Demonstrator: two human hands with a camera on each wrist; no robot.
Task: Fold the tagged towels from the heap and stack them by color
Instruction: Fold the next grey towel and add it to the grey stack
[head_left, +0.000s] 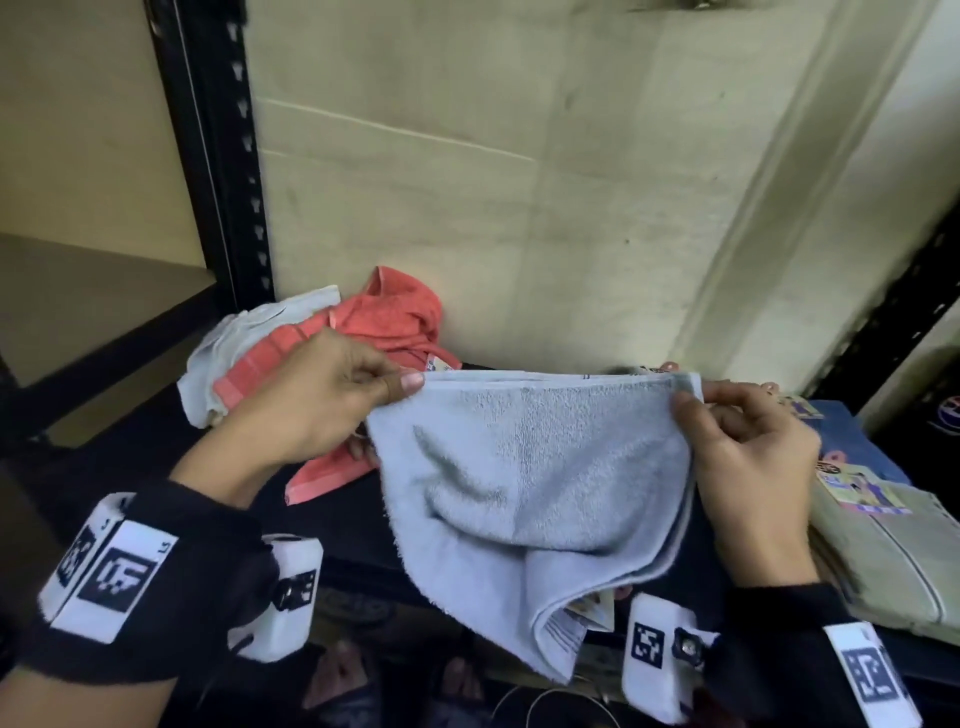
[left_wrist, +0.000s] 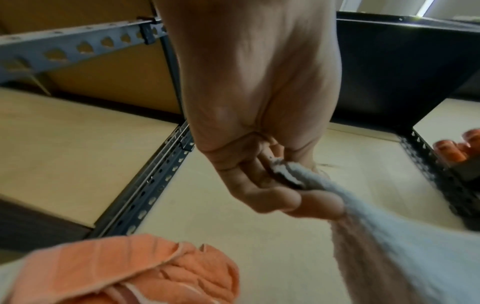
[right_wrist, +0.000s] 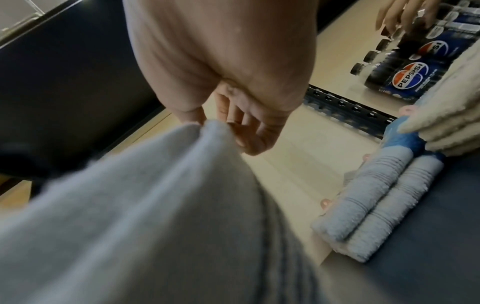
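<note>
Light blue towel (head_left: 524, 467): held in the air, already doubled, in front of the heap, its top edge stretched level between both hands and its tag hanging at the bottom corner.
Heap: coral towel (head_left: 384, 322) and white towel (head_left: 249, 338) lie loose behind the left hand.
Step in hand: the next fold looks due; it would go best with the top edge kept taut, the corners matched and the layers squared first.
Left hand (head_left: 317, 405): thumb and fingers pinched on the top-left corner.
Right hand (head_left: 748, 462): thumb and forefinger clamped on the top-right corner, other fingers loosely curled.
Stacks: folded beige towel (head_left: 893, 561) and dark blue towel (head_left: 857, 447) right of the heap.
</note>
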